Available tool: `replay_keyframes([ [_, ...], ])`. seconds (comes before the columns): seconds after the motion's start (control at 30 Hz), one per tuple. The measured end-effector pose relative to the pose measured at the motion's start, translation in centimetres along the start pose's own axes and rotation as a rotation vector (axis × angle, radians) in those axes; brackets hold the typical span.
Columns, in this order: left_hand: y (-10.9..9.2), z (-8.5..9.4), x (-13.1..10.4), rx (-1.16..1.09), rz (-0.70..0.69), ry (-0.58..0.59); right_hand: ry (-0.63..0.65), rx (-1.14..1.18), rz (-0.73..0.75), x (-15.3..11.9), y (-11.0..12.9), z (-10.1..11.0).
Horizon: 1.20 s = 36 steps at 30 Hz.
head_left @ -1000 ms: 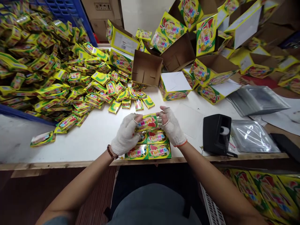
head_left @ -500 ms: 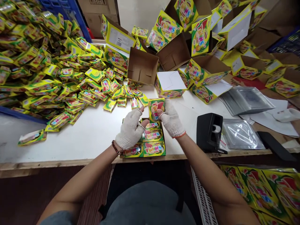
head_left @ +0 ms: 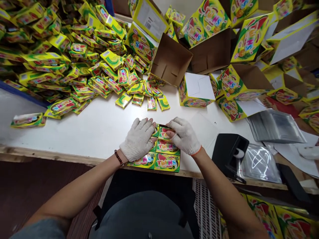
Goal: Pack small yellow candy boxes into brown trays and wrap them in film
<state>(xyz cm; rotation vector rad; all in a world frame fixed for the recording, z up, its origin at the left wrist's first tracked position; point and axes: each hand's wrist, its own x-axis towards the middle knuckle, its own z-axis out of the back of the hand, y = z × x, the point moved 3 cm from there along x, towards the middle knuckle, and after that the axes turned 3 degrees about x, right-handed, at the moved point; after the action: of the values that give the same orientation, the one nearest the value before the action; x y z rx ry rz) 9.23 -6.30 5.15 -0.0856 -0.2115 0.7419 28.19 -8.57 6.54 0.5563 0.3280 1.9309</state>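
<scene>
A display carton (head_left: pixel 179 159) at the table's front edge holds rows of small green-and-yellow TWINS candy boxes (head_left: pixel 166 162), printed faces up. My left hand (head_left: pixel 138 139), in a white fingerless glove, lies over the carton's left side with its fingers stretched out, covering part of the boxes. On the far right of the carton, my gloved right hand (head_left: pixel 184 134) grips a small TWINS box (head_left: pixel 163 132), thumb on its face and fingers bent at its far edge. That box sits in the carton's far row.
A large heap of small candy boxes (head_left: pixel 82 63) spreads across the left and back. Open display cartons (head_left: pixel 171 59) are stacked behind. To the right are a black tape dispenser (head_left: pixel 228 154), clear plastic sheets (head_left: pixel 261 166) and a dark flat object (head_left: pixel 294 182).
My right hand has lowered the small TWINS box from above the carton into its far right place. My left hand has flattened onto the boxes. The view has shifted.
</scene>
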Motion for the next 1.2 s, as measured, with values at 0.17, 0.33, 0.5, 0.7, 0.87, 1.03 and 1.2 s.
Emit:
replay_keyframes([
  [0.17,-0.1,0.0,-0.1,-0.018,0.016,0.026,0.037,-0.249,0.054,-2.9,0.5,-0.9],
  [0.33,-0.4,0.2,-0.1,-0.014,0.017,0.026,-0.061,-0.298,0.100,-2.8,-1.5,-1.0],
  [0.5,-0.4,0.3,-0.3,-0.068,0.038,-0.033,-0.021,-0.060,0.075,-1.1,-1.4,-1.2],
  [0.7,-0.3,0.3,-0.2,-0.085,0.044,-0.003,-0.040,-0.005,-0.073,-1.2,-0.2,-1.8],
  [0.87,-0.3,0.2,0.0,-0.061,0.039,0.034,-0.002,-0.185,-0.156,-1.3,0.2,-3.6],
  [1.03,0.0,0.0,0.2,-0.060,0.035,0.004,-0.019,0.158,-0.209,-1.2,-1.1,-3.4],
  [1.2,0.3,-0.1,0.2,-0.074,0.003,-0.029,-0.301,0.713,-0.532,-2.2,-5.3,-1.7],
])
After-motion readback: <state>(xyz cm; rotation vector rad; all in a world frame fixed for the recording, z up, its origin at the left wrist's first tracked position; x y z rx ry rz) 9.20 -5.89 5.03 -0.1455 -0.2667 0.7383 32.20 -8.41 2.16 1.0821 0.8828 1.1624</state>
